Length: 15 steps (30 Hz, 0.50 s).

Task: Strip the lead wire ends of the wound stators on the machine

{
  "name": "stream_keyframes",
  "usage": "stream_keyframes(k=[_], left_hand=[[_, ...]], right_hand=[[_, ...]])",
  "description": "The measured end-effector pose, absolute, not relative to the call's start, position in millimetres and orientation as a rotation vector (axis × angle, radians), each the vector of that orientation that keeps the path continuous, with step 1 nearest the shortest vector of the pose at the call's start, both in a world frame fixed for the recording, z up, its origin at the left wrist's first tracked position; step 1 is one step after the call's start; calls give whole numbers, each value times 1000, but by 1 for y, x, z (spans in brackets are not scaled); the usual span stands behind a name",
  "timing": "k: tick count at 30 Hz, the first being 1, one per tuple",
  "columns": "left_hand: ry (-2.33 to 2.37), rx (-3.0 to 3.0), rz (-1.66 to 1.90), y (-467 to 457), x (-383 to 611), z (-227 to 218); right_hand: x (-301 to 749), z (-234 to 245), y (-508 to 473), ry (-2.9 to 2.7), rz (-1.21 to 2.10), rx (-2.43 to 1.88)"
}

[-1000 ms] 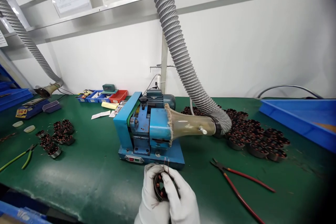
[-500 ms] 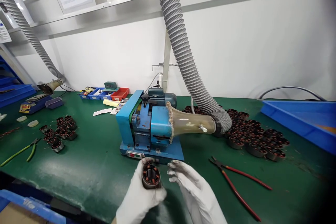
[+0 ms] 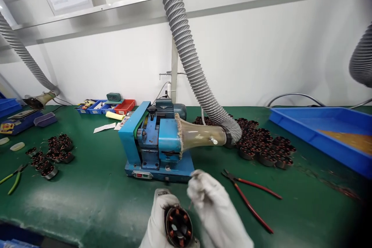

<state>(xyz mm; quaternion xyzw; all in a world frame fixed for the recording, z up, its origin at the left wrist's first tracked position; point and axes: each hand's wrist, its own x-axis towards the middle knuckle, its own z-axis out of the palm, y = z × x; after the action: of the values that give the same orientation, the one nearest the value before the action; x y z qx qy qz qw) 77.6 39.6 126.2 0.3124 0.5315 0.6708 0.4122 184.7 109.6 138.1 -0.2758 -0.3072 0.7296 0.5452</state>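
Both my hands wear white gloves at the bottom middle. My left hand (image 3: 158, 221) is wrapped round a small round motor stator (image 3: 178, 226) with copper windings, its open face turned up to me. Just right of it and slightly above, my right hand (image 3: 215, 211) has its fingertips pinched together on what looks like thin wire ends rising from the stator. Directly behind the hands stands a blue bench machine (image 3: 155, 143) with a clear funnel (image 3: 197, 136) joined to a grey ribbed extraction hose (image 3: 188, 50).
Red-handled pliers (image 3: 250, 199) lie to the right on the green mat. A heap of stators (image 3: 261, 143) sits behind them, a smaller group (image 3: 49, 155) at left with green-handled pliers (image 3: 13, 176). A blue tray (image 3: 325, 133) is at far right, small bins (image 3: 107, 105) at the back.
My left hand has brought the stator lower and nearer to me, turning its face up. My right hand went from spread fingers to a pinch just above the stator.
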Motion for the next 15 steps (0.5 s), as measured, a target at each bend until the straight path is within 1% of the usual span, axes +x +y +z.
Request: stream_keyframes(k=[1,3,6,8,11,13,15], left_hand=[[1368,851,1704,37,78,121],[1399,981,1719,34,77,111],[1393,1209,1757,37,76,98],[1385,1313,1795,42,77,92],[1401,1352,1873,48,80,86],[1426,1323,1901,51,81,84],[1494,1291,1895,56,79,83]], right_hand=[[188,140,112,-636,1707,-651],[191,141,112,-643,1663,-692],[182,139,104,-993,1702,-775],[172,139,101,-1126,1684,-817],[161,139,108,-983,1702,-872],[159,135,118,-763,1731,-793],[159,127,126,-583,1657,-721]])
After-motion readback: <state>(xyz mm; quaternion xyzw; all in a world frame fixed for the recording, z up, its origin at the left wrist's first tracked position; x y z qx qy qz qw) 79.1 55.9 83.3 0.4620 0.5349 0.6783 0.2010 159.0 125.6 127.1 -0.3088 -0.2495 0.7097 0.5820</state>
